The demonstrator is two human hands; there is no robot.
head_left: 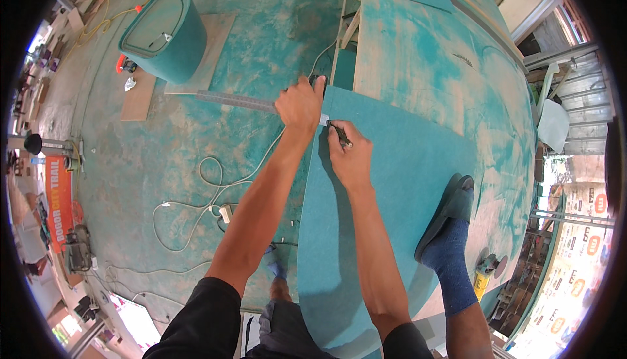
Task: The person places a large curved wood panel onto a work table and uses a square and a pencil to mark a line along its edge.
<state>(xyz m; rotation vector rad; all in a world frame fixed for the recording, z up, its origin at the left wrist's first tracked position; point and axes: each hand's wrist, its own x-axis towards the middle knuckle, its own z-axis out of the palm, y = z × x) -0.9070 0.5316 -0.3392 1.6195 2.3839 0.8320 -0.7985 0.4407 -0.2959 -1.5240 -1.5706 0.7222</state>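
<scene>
Close to the left edge of a large teal sheet [398, 156], my left hand [302, 103] is closed around a combination square. Its long grey blade [235, 100] sticks out leftward past the edge, and its short end rests on the sheet. The dark head beside my thumb is mostly hidden. Just right of the blade's end, my right hand [351, 156] pinches a dark pencil [340, 134], its tip close to the blade. My right foot, in a blue sock and dark sandal [450, 215], stands on the sheet.
Under the sheet is a dusty teal-stained worktable [411, 52]. An angle grinder [486, 271] lies at its right edge. A teal bin [166, 35] stands on boards at the far left. White cable [215, 192] loops over the floor beside my left arm.
</scene>
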